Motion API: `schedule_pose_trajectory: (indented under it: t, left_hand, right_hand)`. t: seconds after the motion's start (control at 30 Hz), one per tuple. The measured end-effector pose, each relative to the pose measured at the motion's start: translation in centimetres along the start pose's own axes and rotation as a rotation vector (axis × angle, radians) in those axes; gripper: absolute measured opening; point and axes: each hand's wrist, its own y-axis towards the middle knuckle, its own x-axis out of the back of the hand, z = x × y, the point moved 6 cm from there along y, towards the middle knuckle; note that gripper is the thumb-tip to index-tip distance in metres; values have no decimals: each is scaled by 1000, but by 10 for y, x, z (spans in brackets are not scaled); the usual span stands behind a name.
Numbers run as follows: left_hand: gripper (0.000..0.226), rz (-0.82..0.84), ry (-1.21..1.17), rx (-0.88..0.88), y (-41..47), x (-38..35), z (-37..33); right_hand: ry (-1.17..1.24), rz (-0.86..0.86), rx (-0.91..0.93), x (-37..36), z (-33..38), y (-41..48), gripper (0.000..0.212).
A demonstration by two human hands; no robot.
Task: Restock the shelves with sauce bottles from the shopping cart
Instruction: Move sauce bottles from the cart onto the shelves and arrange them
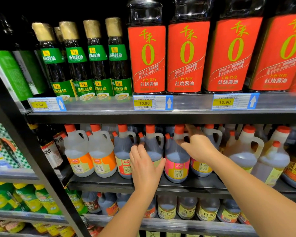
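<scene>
L hand (pixel 145 166) flat on dark jug (pixel 152 144); R hand (pixel 198 148) at pink-label jug (pixel 176 168) handle, mid shelf (pixel 109 185)

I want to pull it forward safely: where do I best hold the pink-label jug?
Take the loop handle at its upper right, coming from the front right: the pink-label jug stands upright, packed between neighbours, so its sides are blocked.

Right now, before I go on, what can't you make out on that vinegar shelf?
Head view:
- Shopping cart: out of frame.
- Dark jug label: covered by left hand.
- Right hand grip on pink-label jug handle: blurred, unclear.
- Red-label bottles caps: cut by top edge.
- Price tag small print: too small.
</scene>
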Motion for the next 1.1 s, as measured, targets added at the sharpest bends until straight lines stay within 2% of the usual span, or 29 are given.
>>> schedule_pose_trajectory:
  t: [0.07, 0.17, 0.2, 0.27, 0.43, 0.53, 0.63, 0.77, 1.1]
  left_hand:
    - [80, -35, -25, -38, -6, 2, -9]
    - [73, -52, -56, -102, -12, -2, -28]
    - [70, -46, -68, -115, -14, -5, -35]
    - [65, -29, -85, -126, -16, -14, -48]
    - [64, 27, -76, -81, -22, -38, -67]
    - [66, 5, -44, -35, -23, -44, -71]
    - [68, -10, -12, 4, -23, -47, -71]
    - [68, -8, 20, 35, -23, -50, -72]
    - [67, -20, 56, 35, -27, -50, -77]
  right_hand:
    - [-48, -75, 18, 9, -7, -6, 45]
    - [-232, -226, 52, 31, -18, -14, 38]
    - [-281, -257, 29, 37, -23, -16, 31]
    - [-329, -277, -36, 48, -34, -17, 31]
    - [-299, -213, -154, 58, -55, -13, 37]
    - [-229, -123, -175, 54, -61, 1, 23]
    - [-328, 10, -200, 46, -61, 16, 51]
    - [-298, -94, -176, 45, -62, 26, 61]
    - [-288, -50, -105, 50, -67, 23, 41]
